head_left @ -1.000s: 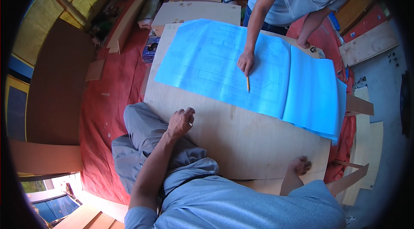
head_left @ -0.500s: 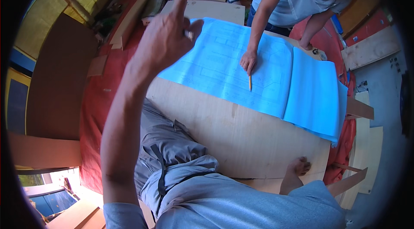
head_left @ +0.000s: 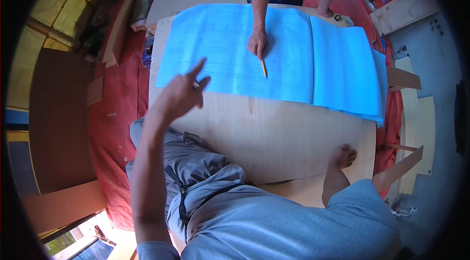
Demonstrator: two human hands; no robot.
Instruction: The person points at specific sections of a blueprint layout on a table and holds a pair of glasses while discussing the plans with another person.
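My left hand [head_left: 182,94] hovers over the near left edge of the large drawing sheet [head_left: 220,64]. Its index finger is stretched out toward the sheet, the thumb stands apart, and nothing is held; a ring shows on it. My right hand [head_left: 344,156] rests on the plywood board [head_left: 274,142] near its right end, fingers curled in and no object visible in them. Across the board, a co-worker's hand [head_left: 257,44] holds a yellow pencil [head_left: 264,68] with its tip down on the sheet. Faint line drawings cover the sheet, which looks blue here.
The sheet's right part [head_left: 347,69] is folded over and hangs past the board's edge. Red sheeting [head_left: 117,128] covers the floor at left. Wooden planks [head_left: 404,9] and strips lie at right, a brown panel [head_left: 61,118] stands at left, and assorted clutter lies at the back.
My left hand has come down from its raised, upward-pointing pose to just above the sheet's near edge. The view has shifted, with the co-worker now mostly out of the top.
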